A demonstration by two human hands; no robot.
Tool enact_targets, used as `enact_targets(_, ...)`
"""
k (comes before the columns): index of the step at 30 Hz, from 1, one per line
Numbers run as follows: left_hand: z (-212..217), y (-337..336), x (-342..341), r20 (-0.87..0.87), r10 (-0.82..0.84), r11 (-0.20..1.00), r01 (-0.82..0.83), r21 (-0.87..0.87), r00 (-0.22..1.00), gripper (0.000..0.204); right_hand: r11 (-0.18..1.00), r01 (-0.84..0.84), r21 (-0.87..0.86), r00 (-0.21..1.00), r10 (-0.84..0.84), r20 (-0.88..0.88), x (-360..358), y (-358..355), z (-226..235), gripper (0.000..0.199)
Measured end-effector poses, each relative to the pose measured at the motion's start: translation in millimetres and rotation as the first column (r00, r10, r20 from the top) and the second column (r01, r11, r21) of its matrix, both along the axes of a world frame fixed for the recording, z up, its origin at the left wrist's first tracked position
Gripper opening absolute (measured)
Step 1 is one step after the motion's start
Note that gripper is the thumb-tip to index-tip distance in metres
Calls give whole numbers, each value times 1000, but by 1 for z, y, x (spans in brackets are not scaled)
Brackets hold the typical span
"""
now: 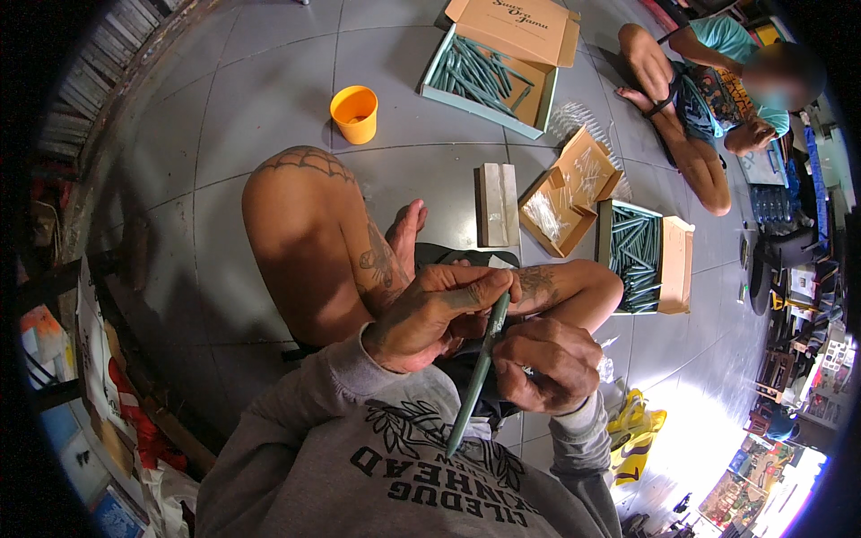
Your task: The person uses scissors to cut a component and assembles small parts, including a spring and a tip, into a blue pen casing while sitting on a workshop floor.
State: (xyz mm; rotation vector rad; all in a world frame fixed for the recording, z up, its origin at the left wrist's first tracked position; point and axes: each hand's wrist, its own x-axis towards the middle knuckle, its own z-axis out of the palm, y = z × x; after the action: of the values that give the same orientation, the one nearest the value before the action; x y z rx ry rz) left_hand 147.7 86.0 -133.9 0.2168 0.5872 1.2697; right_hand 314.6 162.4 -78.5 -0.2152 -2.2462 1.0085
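Note:
A slim green tapered stick (475,386) slants in front of my chest, with a small pale mark on its upper part and its narrower-looking lower end hanging free. My left hand (430,314) is closed, thumb and fingers pinching the stick's upper end. Lower down, my right hand (550,359) is closed too, its curled fingertips against the stick's side. Just beyond my left fingertips a small white piece (500,262) shows, too small to name. Similar green sticks fill a teal box (538,133) with its cardboard lid raised and a second teal box (603,255) at the right.
On the grey tiled floor stand an orange cup (355,115), a long pale block (497,204) and an open cardboard box (560,247) with clear plastic pieces. Clear plastic tubes (578,121) lie behind it. Another person (708,99) sits at far right. Yellow bags (639,430) lie nearer right.

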Motion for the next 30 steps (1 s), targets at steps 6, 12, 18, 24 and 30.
enact_targets(6, 6, 2, 7, 45, 59, 998, -59, -21, 997, 24, 1000, -7, -7, 1000, 7, -26, -2, -1, 0, 19)
enact_targets(12, 0, 3, 7, 12, 48, 999, -48, 13, 999, 25, 999, -22, -25, 1000, 22, -18, 0, -4, -2, 20)
enact_targets(18, -3, -1, 0, -16, 5, 1000, -5, -18, 1000, 43, 996, -49, -76, 999, 47, -24, -1, -7, -6, 19)
enact_targets(24, -18, -6, 0, -104, 31, 998, -36, -48, 994, 28, 984, -72, -165, 997, 67, -37, 2, -19, -24, 17)
enact_targets(30, -42, -16, -15, -336, 194, 975, -220, -41, 922, 28, 906, -244, -347, 969, 218, -113, -2, -48, -37, 13)
